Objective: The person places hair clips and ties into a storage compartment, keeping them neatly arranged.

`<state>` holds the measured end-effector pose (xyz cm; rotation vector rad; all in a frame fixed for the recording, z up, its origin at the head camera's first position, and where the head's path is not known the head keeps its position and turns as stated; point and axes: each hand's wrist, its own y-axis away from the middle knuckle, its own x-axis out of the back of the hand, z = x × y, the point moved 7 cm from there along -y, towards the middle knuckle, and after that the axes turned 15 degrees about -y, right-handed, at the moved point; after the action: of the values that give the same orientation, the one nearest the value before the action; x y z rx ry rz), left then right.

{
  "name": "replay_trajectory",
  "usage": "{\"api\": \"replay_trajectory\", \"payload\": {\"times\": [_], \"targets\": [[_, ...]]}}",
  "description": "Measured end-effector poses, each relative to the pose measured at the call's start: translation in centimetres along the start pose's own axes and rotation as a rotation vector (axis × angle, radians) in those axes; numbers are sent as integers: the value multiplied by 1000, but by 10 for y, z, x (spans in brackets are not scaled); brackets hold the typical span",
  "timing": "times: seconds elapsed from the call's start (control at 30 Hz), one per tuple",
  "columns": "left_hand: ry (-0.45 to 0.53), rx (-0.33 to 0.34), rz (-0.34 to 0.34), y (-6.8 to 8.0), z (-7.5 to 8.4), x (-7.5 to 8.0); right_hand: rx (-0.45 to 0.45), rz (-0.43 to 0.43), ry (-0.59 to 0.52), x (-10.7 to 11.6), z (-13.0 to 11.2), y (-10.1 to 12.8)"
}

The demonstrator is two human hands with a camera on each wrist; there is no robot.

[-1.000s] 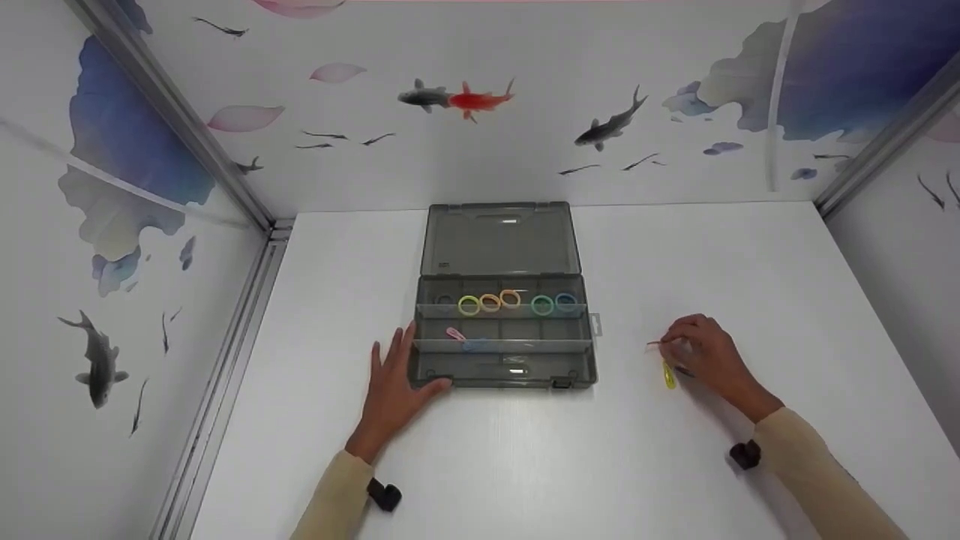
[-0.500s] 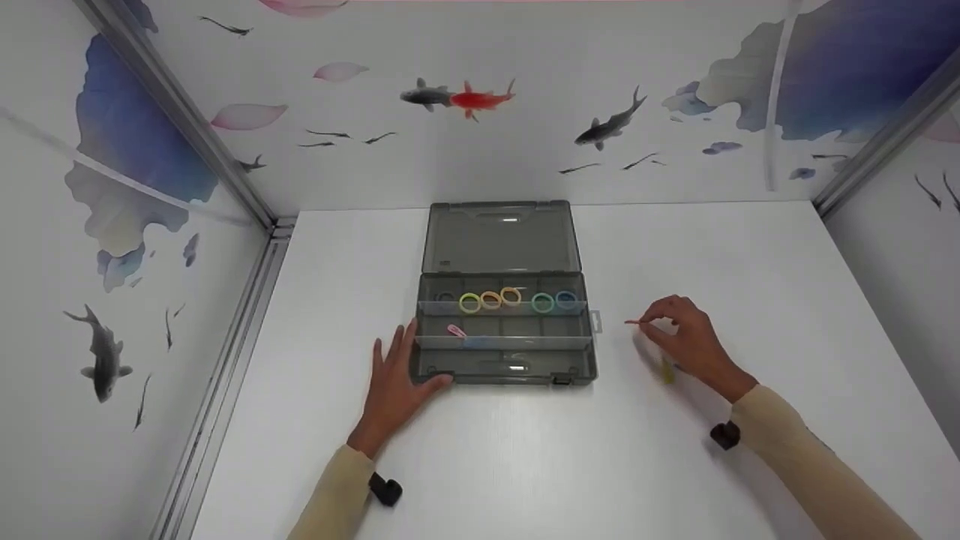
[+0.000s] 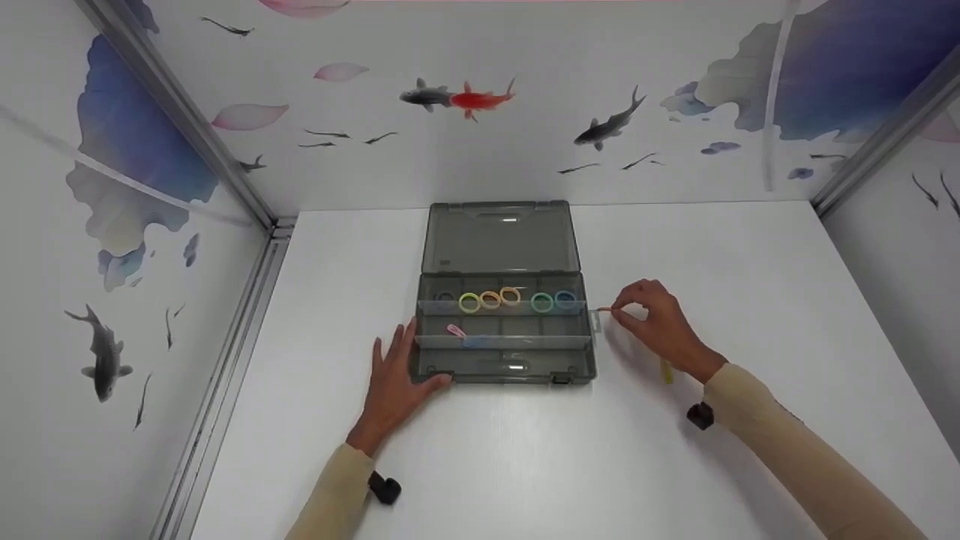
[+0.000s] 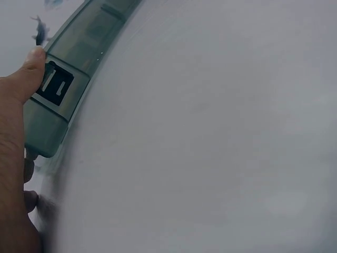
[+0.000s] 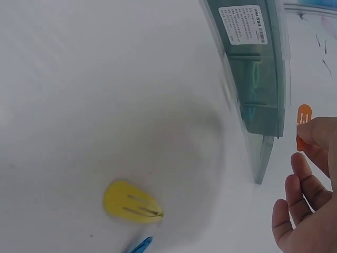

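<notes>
My right hand (image 3: 664, 326) pinches an orange hair clip (image 5: 304, 117) between thumb and index finger, just beyond the right side of a grey see-through compartment box (image 3: 501, 240). The other fingers of that hand are partly spread. My left hand (image 3: 394, 390) rests at the box's left side with fingers straight, its thumb lying over the front left corner near a dark latch (image 4: 56, 83). The box lid is raised. A pink hair clip (image 3: 456, 331) and a blue piece (image 3: 475, 343) lie in the middle row; several coloured rings stand in the back row.
A yellow hair clip (image 5: 126, 201) lies on the white table (image 3: 495, 465) right of the box, below my right wrist. Beside it shows the tip of a blue clip (image 5: 141, 245). A hanging tab (image 3: 597, 322) juts from the box's right side. Printed walls surround the table.
My right hand has lifted the orange clip from near the yellow one and moved left and away from me to the box's right edge. My left hand and the box have stayed put.
</notes>
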<state>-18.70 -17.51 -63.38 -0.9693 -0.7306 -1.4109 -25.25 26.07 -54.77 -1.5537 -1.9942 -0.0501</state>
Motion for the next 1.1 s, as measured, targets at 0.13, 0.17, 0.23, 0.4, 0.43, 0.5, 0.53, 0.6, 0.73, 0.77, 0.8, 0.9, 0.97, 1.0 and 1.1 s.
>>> {"api": "replay_trajectory", "payload": {"times": [0.13, 0.17, 0.23, 0.4, 0.43, 0.5, 0.53, 0.6, 0.73, 0.77, 0.8, 0.9, 0.97, 1.0, 1.1], "targets": [[-11, 2, 6, 0, -1, 0, 57, -13, -2, -8, -6, -11], [-10, -1, 8, 0, -1, -1, 68, -15, -1, -9, -7, -13], [-12, 0, 13, 0, -1, -1, 80, -22, -4, -12, -10, -18], [-26, 9, 17, 0, 0, -1, 74, -56, -16, -21, -13, -28], [-29, 11, 17, 0, 0, -1, 76, -62, -16, -23, -14, -30], [-33, 14, 16, 0, -1, -1, 82, -75, -1, -28, -13, -34], [-34, 16, 14, 0, -1, -1, 85, -80, 5, -31, -13, -36], [-33, 19, 12, 0, -1, -1, 94, -86, 20, -36, -13, -40], [-31, 19, 9, 0, -1, -1, 97, -104, 26, -48, -15, -46], [-29, 19, 9, 1, -1, -1, 98, -108, 26, -51, -16, -48], [-27, 19, 10, 1, -1, -1, 99, -113, 20, -54, -16, -49], [-21, 14, 14, 1, -1, -1, 107, -127, 3, -61, -19, -53], [-19, 9, 16, 1, 0, -1, 114, -134, 0, -65, -20, -56], [-22, 5, 17, 1, 0, -1, 121, -138, 0, -67, -21, -57], [-29, 2, 16, 0, 0, 0, 136, -149, 20, -72, -24, -61]]}}
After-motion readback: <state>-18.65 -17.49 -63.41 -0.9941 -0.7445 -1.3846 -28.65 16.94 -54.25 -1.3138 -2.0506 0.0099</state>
